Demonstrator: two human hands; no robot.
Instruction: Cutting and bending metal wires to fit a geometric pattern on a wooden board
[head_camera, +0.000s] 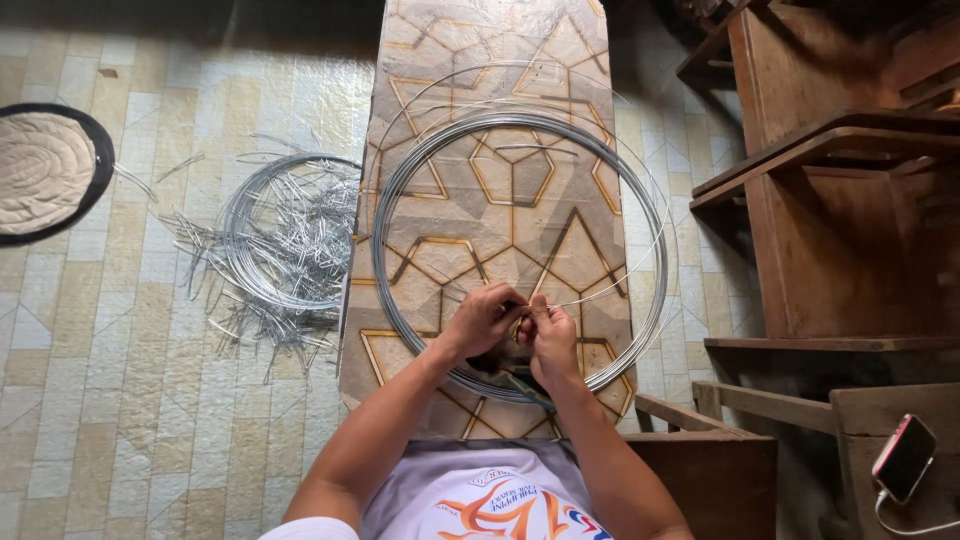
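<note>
Steel wire coil (400, 180) rings the patterned tabletop (500, 240), both hands, left hand (484, 318) and right hand (551, 340), pinching one thin wire strand (620, 283) near its near edge.

I count: two hands, left hand (482, 318), right hand (549, 338). One big wire coil (400, 190) on one patterned counter (500, 40). One smaller wire coil (262, 290) on floor, amid heap of cut wire pieces (320, 215), too many to count. One round mat (45, 172). One phone (903, 457), one cable (905, 527) plugged in.
</note>
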